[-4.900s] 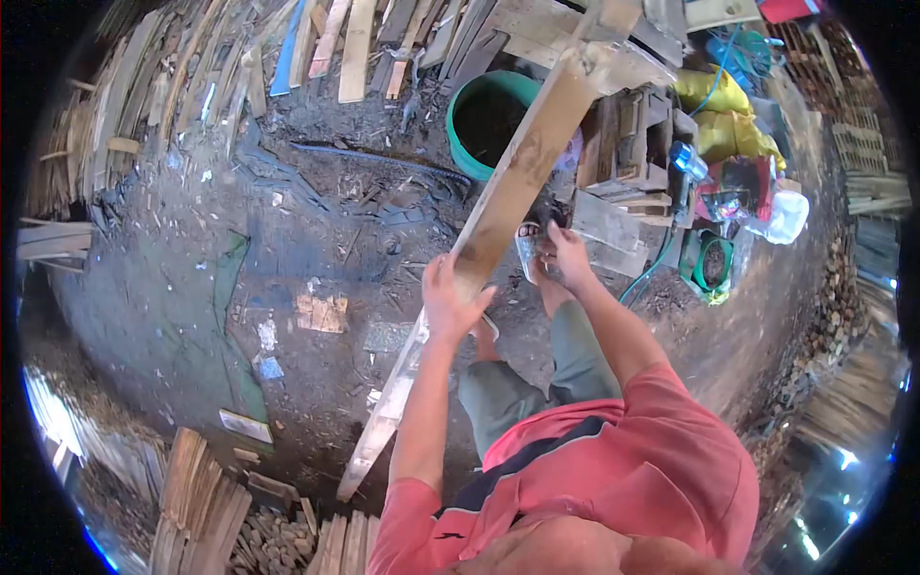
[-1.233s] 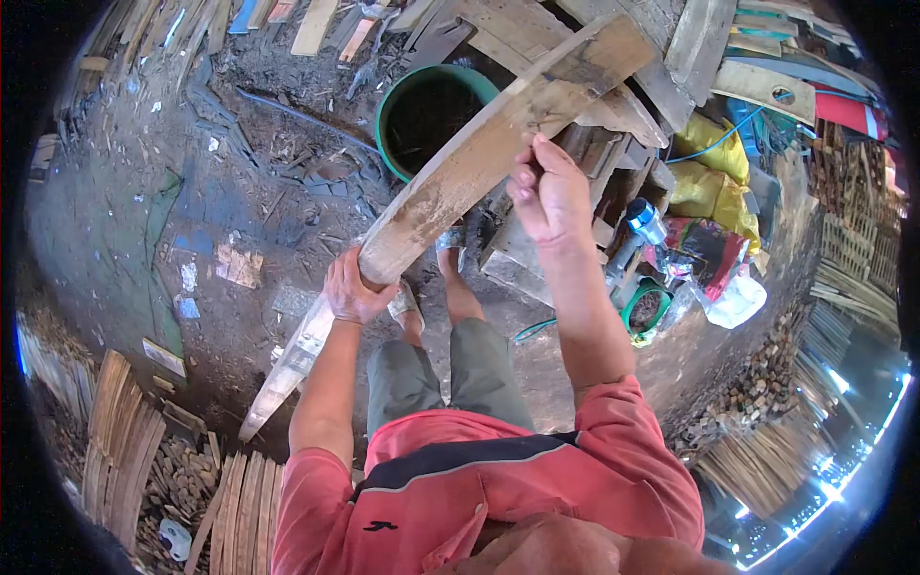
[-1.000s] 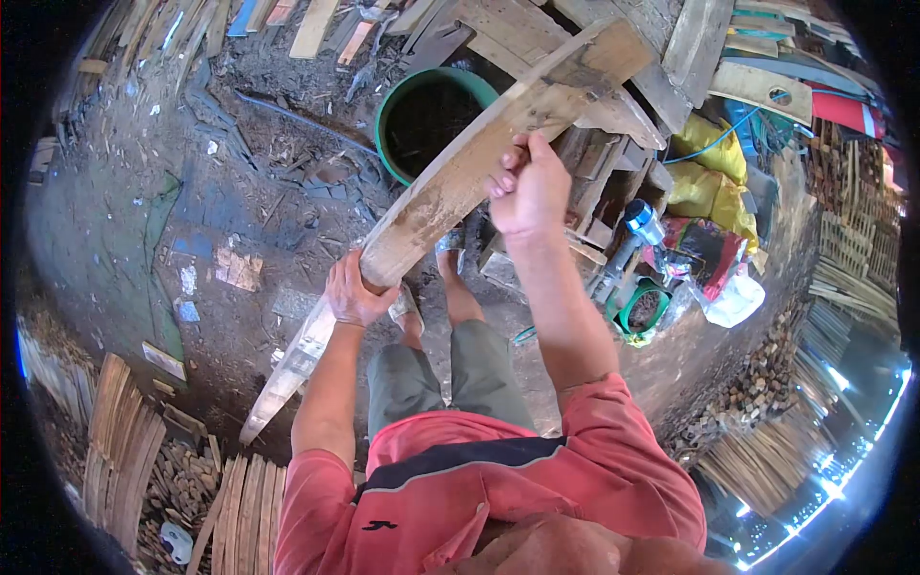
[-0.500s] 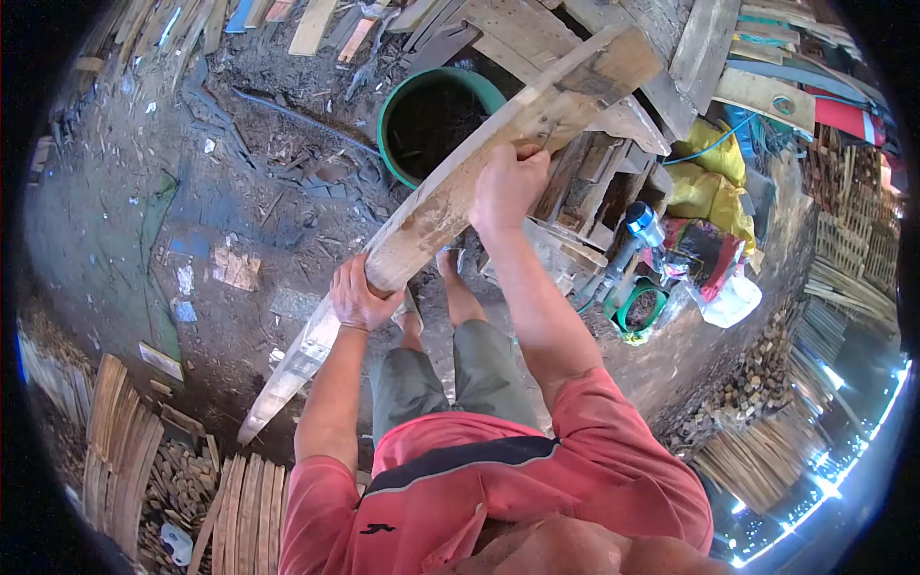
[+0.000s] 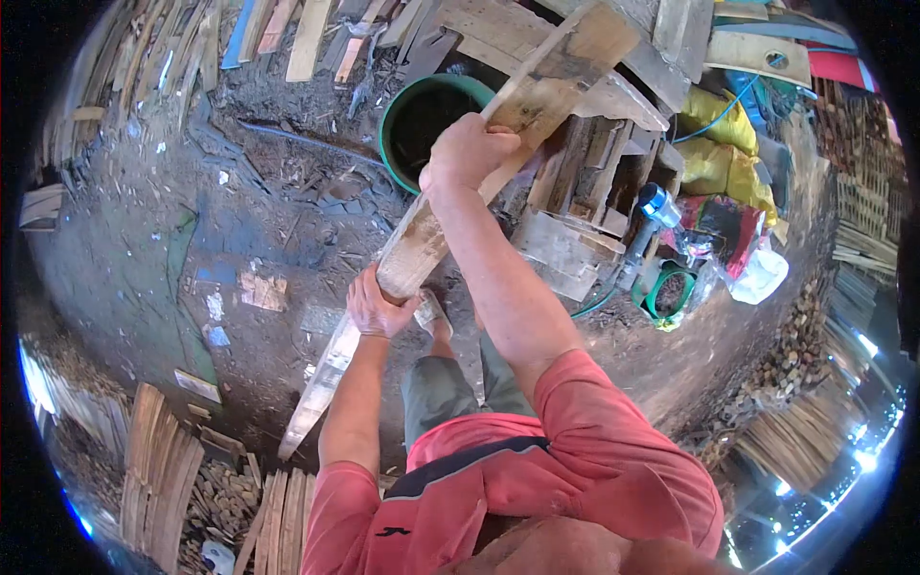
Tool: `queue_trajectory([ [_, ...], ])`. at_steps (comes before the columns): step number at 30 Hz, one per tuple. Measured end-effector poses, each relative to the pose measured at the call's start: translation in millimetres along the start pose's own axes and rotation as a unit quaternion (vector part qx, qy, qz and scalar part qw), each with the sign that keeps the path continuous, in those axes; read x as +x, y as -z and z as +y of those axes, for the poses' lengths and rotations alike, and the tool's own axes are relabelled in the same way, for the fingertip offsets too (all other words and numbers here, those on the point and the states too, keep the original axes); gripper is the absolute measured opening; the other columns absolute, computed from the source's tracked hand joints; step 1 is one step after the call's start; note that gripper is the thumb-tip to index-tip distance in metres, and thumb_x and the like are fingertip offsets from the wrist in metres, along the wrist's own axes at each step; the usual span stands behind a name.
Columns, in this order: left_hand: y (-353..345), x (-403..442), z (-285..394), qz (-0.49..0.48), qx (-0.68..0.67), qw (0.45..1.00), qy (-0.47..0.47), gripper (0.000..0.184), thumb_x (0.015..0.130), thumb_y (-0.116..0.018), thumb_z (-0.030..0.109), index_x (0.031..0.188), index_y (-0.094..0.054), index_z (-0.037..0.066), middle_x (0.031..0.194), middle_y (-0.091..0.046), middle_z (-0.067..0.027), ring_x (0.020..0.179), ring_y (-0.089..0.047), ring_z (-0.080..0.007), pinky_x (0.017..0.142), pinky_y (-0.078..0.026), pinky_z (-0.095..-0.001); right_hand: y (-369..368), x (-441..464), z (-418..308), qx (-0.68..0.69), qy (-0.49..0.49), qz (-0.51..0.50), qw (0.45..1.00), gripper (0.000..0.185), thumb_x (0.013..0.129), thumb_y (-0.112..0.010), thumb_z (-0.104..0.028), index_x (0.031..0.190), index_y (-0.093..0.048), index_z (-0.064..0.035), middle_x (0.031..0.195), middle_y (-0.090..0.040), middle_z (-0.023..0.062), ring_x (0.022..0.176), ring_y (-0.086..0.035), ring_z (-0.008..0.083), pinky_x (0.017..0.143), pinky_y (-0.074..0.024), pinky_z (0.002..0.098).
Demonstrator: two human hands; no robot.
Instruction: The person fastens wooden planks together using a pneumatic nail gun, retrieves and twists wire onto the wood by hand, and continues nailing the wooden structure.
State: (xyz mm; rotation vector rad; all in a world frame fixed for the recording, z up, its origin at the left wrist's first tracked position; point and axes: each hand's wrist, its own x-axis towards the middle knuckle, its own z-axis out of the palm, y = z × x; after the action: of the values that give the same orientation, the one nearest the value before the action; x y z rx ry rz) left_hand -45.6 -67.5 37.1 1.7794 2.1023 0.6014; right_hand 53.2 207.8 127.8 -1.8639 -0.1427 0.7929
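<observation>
A long, weathered wooden plank (image 5: 419, 244) slants across the middle of the view, from lower left to upper right. My left hand (image 5: 377, 305) grips its nearer part, fingers over the left edge and thumb on the right. Farther up, my right hand (image 5: 467, 158) is closed on the plank's left edge, with some fingertips hidden. Behind the plank stands a round green tub (image 5: 391, 120) with dark contents, partly covered by my right hand and the board. The plank's far end overlaps a pile of boards.
A stack of wooden blocks (image 5: 586, 172) stands to the right of the plank. Beyond it are a blue-capped tool (image 5: 659, 206), a green ring-shaped container (image 5: 664, 292), yellow sacks (image 5: 714, 168) and a white plastic bag (image 5: 760, 276). Bundled wood strips (image 5: 158, 479) lie at lower left. Scraps litter the dirt floor.
My right hand has shifted from the plank's face and right side to its left edge. The plank stands slightly steeper in view, and the camera view has shifted.
</observation>
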Motion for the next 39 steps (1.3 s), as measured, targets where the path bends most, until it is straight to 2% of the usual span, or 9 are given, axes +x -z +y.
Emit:
queue_trajectory([
  [6, -6.4, -7.3, 2.9, -0.010, 0.009, 1.000, 0.027, 0.086, 0.058, -0.080, 0.043, 0.127, -0.050, 0.002, 0.110, -0.060, -0.0199, 0.099, -0.059, -0.0414, 0.087, -0.048, -0.0515, 0.0, 3.7, -4.1, 0.065, -0.115, -0.037, 0.990, 0.013, 0.087, -0.048, -0.007, 0.096, -0.039, -0.0030, 0.091, -0.050, 0.0142, 0.079, -0.053, 0.0264, 0.075, -0.0442, 0.0413],
  [14, -1.6, -8.3, 9.9, -0.013, 0.009, 0.999, 0.038, 0.083, 0.058, -0.081, 0.041, 0.126, -0.050, 0.005, 0.112, -0.061, -0.0186, 0.101, -0.060, -0.0406, 0.088, -0.049, -0.0513, 133.0, -27.2, -12.2, 0.021, -0.090, -0.332, 0.939, 0.009, 0.090, -0.056, -0.007, 0.094, -0.047, -0.0053, 0.074, -0.048, 0.0022, 0.063, -0.046, 0.0088, 0.051, -0.0384, 0.0286],
  [16, -4.0, -7.0, 4.8, 0.001, 0.010, 1.000, 0.019, 0.083, 0.058, -0.081, 0.041, 0.126, -0.050, 0.005, 0.113, -0.061, -0.0184, 0.102, -0.060, -0.0402, 0.088, -0.049, -0.0514, 173.4, -24.8, 1.2, -0.028, 0.006, -0.290, 0.956, 0.012, 0.090, -0.059, -0.008, 0.096, -0.049, -0.0058, 0.075, -0.050, 0.0015, 0.061, -0.044, 0.0070, 0.048, -0.0366, 0.0269],
  [20, -7.1, -10.6, -1.9, 0.010, 0.013, 1.000, 0.001, 0.084, 0.059, -0.082, 0.041, 0.126, -0.050, 0.002, 0.113, -0.062, -0.0180, 0.101, -0.061, -0.0394, 0.086, -0.050, -0.0507, 207.6, 46.2, 32.1, -0.001, -0.089, -0.120, 0.989, 0.015, 0.090, -0.065, -0.019, 0.097, -0.053, -0.0135, 0.073, -0.045, -0.0059, 0.057, -0.041, 0.0052, 0.048, -0.0363, 0.0238],
  [24, -5.3, -4.6, 2.2, 0.024, 0.008, 1.000, -0.015, 0.084, 0.061, -0.083, 0.042, 0.126, -0.050, 0.001, 0.112, -0.062, -0.0181, 0.099, -0.062, -0.0390, 0.085, -0.051, -0.0495, 174.0, 117.4, 68.1, -0.016, -0.181, -0.186, 0.966, 0.023, 0.093, -0.062, -0.029, 0.110, -0.059, -0.0142, 0.081, -0.051, -0.0024, 0.070, -0.046, 0.0089, 0.063, -0.0384, 0.0302],
  [28, -6.1, -2.9, 2.8, 0.032, 0.003, 0.999, -0.028, 0.085, 0.062, -0.082, 0.043, 0.128, -0.051, 0.000, 0.108, -0.062, -0.0224, 0.095, -0.062, -0.0422, 0.083, -0.052, -0.0497, 135.7, 167.2, 135.9, 0.017, -0.081, -0.336, 0.938, 0.040, 0.097, -0.063, -0.038, 0.120, -0.059, -0.0047, 0.109, -0.061, 0.0053, 0.083, -0.055, 0.0154, 0.072, -0.0448, 0.0304],
  [33, -5.9, -3.2, 3.4, 0.010, 0.014, 1.000, -0.004, 0.088, 0.063, -0.081, 0.046, 0.129, -0.049, -0.001, 0.109, -0.061, -0.0231, 0.098, -0.060, -0.0439, 0.086, -0.049, -0.0522, 225.7, 180.6, 104.1, -0.156, 0.127, -0.137, 0.970, 0.055, 0.092, -0.070, -0.036, 0.128, -0.054, 0.0024, 0.112, -0.063, 0.0124, 0.102, -0.058, 0.0208, 0.092, -0.0458, 0.0323],
  [37, -3.9, -0.9, 13.7, -0.006, 0.033, 0.999, -0.001, 0.084, 0.060, -0.082, 0.041, 0.125, -0.051, -0.001, 0.107, -0.061, -0.0218, 0.096, -0.060, -0.0427, 0.084, -0.050, -0.0514, 344.9, 278.4, 115.7, -0.354, 0.279, 0.095, 0.888, 0.068, 0.082, -0.074, -0.034, 0.134, -0.050, 0.0033, 0.124, -0.058, 0.0255, 0.114, -0.056, 0.0389, 0.100, -0.0433, 0.0474],
  [39, -10.3, -6.8, 6.8, 0.000, 0.046, 0.999, -0.008, 0.086, 0.059, -0.082, 0.040, 0.126, -0.050, -0.001, 0.108, -0.060, -0.0222, 0.097, -0.060, -0.0429, 0.084, -0.050, -0.0518, 381.9, 322.5, 98.8, -0.452, 0.223, 0.149, 0.850, 0.075, 0.078, -0.074, -0.036, 0.136, -0.048, 0.0024, 0.128, -0.055, 0.0269, 0.118, -0.052, 0.0427, 0.104, -0.0408, 0.0497],
])
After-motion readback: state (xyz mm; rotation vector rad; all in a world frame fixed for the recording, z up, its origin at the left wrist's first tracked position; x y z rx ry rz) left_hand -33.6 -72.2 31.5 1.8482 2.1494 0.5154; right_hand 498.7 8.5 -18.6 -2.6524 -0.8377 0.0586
